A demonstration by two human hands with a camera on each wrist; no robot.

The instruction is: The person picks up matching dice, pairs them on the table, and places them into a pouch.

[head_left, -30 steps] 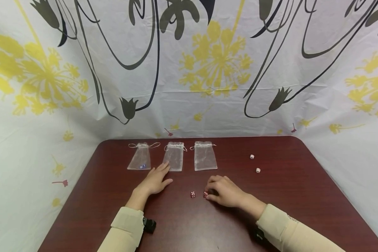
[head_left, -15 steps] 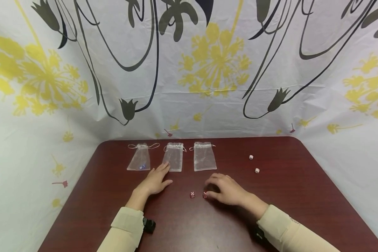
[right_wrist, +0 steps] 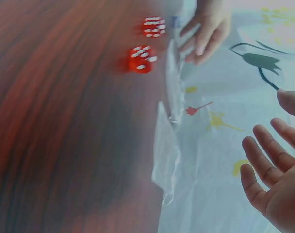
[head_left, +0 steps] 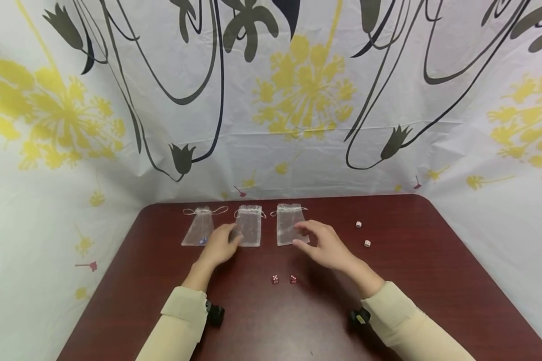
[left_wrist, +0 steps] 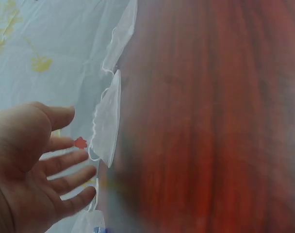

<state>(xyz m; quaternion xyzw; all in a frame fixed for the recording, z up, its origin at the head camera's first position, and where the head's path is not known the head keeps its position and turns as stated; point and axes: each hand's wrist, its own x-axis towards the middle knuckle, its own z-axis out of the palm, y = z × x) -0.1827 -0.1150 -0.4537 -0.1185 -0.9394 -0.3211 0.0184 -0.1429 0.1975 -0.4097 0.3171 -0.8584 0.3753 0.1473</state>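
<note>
Lying between and nearer than the left hand (head_left: 220, 245) and right hand (head_left: 327, 245), fingers loosely parted: two red dice (head_left: 275, 280).

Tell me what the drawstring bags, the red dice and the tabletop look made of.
Drawstring bags: thin, sheer fabric, perhaps organza; the dark tabletop shows through. Red dice: likely plastic, bright red with white pips; finish unclear through blur. Tabletop: wood or wood-look laminate, with streaked grain and a soft sheen.

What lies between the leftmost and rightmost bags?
The middle bag: the head view shows it there, its lower left partly behind the left hand.
</note>
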